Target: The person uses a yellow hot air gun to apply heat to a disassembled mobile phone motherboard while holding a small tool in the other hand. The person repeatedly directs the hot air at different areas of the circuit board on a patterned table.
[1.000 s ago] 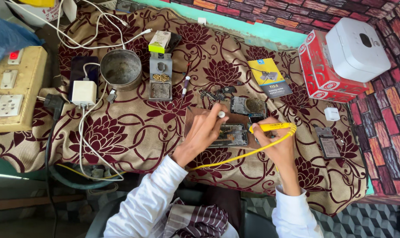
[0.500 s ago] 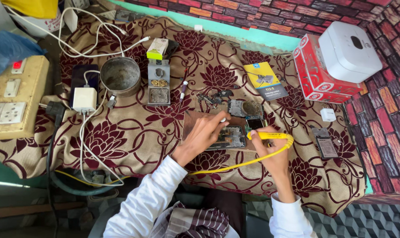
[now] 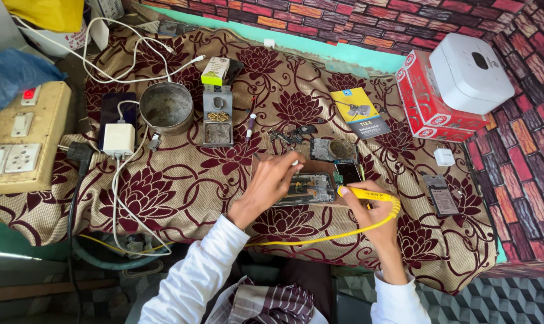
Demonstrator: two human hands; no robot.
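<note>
An opened phone (image 3: 311, 188) with its circuit board exposed lies on the flowered cloth (image 3: 182, 186) in front of me. My left hand (image 3: 270, 180) rests on the phone's left end and pinches a thin white-tipped tool over it. My right hand (image 3: 371, 210) grips a yellow soldering iron (image 3: 363, 193) whose tip points at the phone's right end. The iron's yellow cord (image 3: 320, 238) loops down and left across the cloth's front edge.
A round metal bowl (image 3: 165, 107), a soldering stand (image 3: 217, 116), a white charger (image 3: 119, 139) and cables lie left. Loose phone parts (image 3: 335, 150), a yellow-blue packet (image 3: 359, 112), red boxes (image 3: 432, 99) under a white device (image 3: 473, 72), another phone (image 3: 442, 195), a switchboard (image 3: 20, 138).
My left hand has shifted slightly on the phone with its small tool. My right hand has brought the yellow iron's tip closer to the phone's right end.
</note>
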